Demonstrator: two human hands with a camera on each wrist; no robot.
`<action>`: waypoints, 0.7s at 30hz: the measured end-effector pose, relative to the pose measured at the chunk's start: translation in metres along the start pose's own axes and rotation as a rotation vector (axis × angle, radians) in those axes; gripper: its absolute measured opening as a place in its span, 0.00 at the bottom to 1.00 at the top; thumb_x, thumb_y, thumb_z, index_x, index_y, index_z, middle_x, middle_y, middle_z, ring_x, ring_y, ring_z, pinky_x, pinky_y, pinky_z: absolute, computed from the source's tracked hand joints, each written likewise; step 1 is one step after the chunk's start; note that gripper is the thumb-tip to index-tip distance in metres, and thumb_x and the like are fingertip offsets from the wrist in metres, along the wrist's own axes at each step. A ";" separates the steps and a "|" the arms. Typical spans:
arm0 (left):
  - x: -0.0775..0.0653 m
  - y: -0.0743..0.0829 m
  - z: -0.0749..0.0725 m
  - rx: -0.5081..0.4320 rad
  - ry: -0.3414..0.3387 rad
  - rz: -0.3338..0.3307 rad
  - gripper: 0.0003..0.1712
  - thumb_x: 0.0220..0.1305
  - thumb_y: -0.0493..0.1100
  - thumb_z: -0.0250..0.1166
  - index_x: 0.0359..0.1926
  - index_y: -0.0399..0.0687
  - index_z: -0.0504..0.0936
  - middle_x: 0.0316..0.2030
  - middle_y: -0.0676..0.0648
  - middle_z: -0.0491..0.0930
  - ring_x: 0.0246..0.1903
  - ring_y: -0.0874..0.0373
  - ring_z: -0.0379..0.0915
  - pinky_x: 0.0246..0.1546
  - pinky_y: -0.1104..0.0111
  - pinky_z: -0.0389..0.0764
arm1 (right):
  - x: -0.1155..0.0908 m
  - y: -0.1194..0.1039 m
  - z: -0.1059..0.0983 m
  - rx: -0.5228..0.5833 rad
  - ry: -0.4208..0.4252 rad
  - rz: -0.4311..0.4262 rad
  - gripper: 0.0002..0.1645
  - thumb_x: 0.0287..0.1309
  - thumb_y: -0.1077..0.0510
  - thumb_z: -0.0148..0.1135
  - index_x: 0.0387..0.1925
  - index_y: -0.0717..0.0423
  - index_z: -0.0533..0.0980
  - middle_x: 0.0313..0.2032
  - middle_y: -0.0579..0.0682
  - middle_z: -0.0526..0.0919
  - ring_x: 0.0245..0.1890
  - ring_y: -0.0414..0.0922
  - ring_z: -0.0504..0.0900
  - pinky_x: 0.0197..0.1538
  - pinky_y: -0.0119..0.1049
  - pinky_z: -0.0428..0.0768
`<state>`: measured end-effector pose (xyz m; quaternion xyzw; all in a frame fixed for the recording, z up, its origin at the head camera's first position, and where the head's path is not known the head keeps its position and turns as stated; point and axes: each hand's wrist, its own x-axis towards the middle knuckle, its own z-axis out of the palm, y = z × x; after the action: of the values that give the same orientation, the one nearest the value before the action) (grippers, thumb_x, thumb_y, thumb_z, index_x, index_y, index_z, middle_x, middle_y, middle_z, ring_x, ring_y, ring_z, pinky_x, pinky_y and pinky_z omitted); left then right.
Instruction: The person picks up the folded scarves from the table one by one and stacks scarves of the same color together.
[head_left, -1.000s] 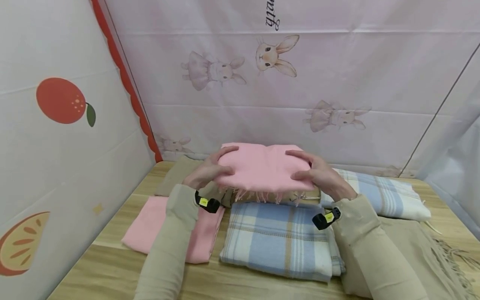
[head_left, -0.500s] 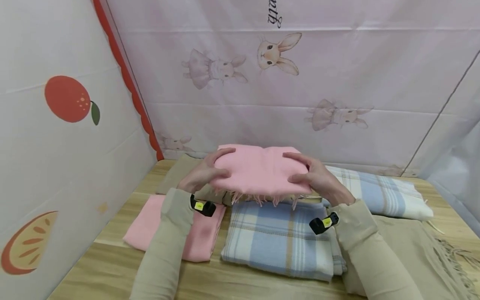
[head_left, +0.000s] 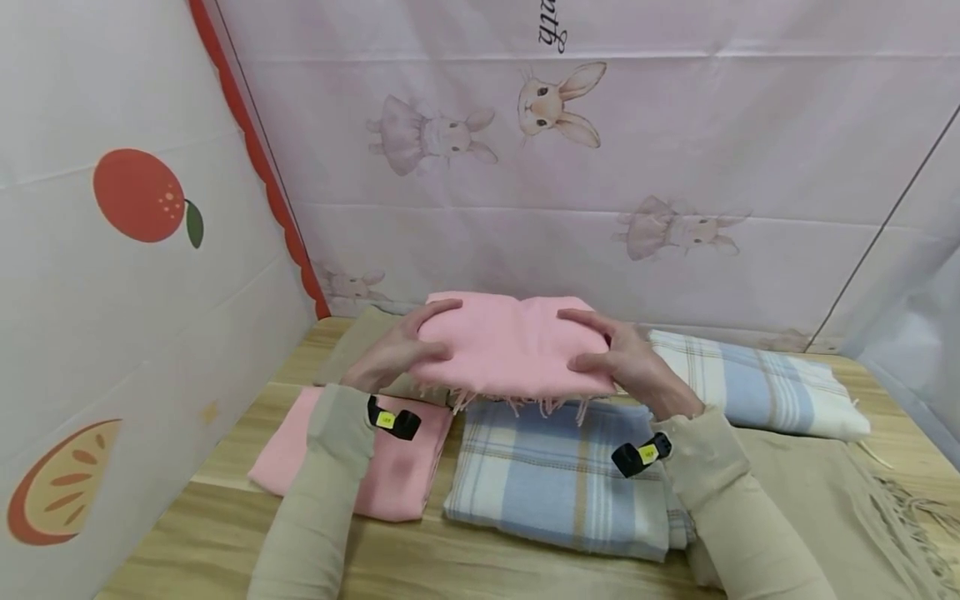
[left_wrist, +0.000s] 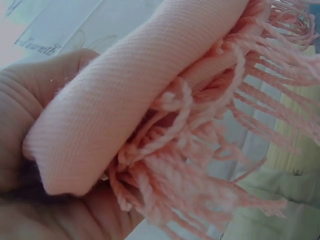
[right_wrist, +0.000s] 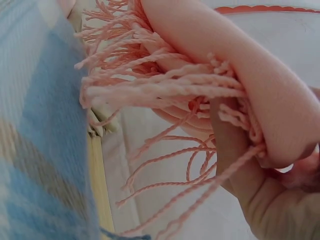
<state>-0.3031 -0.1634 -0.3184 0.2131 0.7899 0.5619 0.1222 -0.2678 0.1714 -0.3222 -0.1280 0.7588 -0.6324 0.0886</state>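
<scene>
A folded pink scarf (head_left: 510, 346) with a fringed lower edge is held up between both hands, over the back of the table. My left hand (head_left: 397, 348) grips its left end, thumb on the near face. At the other end my right hand (head_left: 628, 354) grips it the same way. In the left wrist view the scarf's rolled fold (left_wrist: 115, 90) lies in the palm, with twisted tassels hanging beside it. The right wrist view shows fingers (right_wrist: 232, 155) behind the fringe and under the fold (right_wrist: 240, 60).
On the wooden table (head_left: 405, 562) lie another folded pink scarf (head_left: 397, 475), a blue-and-white plaid scarf (head_left: 555, 487) in front, a second plaid one (head_left: 765, 387) at back right, a beige scarf (head_left: 817, 500) at right and beige cloth (head_left: 360, 342) at back left. Printed curtains (head_left: 465, 225) stand behind.
Both hands have shifted slightly left and nearer with the pink scarf. It still hangs between them, and the scarves on the table have stayed in place.
</scene>
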 end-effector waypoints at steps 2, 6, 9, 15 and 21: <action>-0.003 0.000 -0.001 0.001 0.003 -0.004 0.40 0.68 0.34 0.61 0.78 0.59 0.62 0.76 0.40 0.53 0.66 0.42 0.62 0.52 0.56 0.72 | 0.000 0.001 0.002 0.004 -0.008 -0.009 0.45 0.57 0.70 0.67 0.75 0.51 0.66 0.66 0.65 0.69 0.53 0.50 0.76 0.45 0.35 0.82; -0.008 -0.001 -0.003 0.011 0.011 -0.022 0.40 0.68 0.36 0.62 0.78 0.61 0.62 0.76 0.40 0.54 0.60 0.41 0.67 0.46 0.59 0.75 | 0.000 0.003 0.005 0.025 -0.030 -0.033 0.45 0.57 0.72 0.66 0.75 0.53 0.65 0.66 0.65 0.68 0.53 0.49 0.75 0.45 0.34 0.81; -0.012 -0.002 -0.005 0.017 0.013 -0.031 0.40 0.69 0.36 0.61 0.78 0.62 0.61 0.75 0.40 0.55 0.57 0.41 0.69 0.40 0.61 0.77 | 0.000 0.003 0.009 0.033 -0.035 -0.054 0.45 0.56 0.72 0.66 0.75 0.56 0.65 0.66 0.65 0.67 0.54 0.49 0.74 0.47 0.33 0.80; -0.019 -0.005 -0.009 0.021 0.012 -0.034 0.40 0.69 0.36 0.61 0.78 0.61 0.60 0.77 0.42 0.51 0.65 0.43 0.62 0.50 0.58 0.72 | 0.000 0.003 0.016 0.033 -0.043 -0.074 0.44 0.56 0.71 0.66 0.75 0.58 0.65 0.68 0.65 0.65 0.57 0.52 0.72 0.49 0.32 0.79; -0.025 -0.006 -0.014 0.025 0.019 -0.051 0.41 0.69 0.36 0.62 0.78 0.62 0.60 0.77 0.41 0.52 0.64 0.43 0.63 0.52 0.57 0.70 | 0.000 0.002 0.021 0.035 -0.059 -0.086 0.44 0.57 0.70 0.67 0.75 0.57 0.65 0.70 0.64 0.62 0.61 0.54 0.70 0.50 0.33 0.79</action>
<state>-0.2886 -0.1884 -0.3203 0.1891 0.8032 0.5506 0.1261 -0.2616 0.1518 -0.3285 -0.1774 0.7385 -0.6448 0.0858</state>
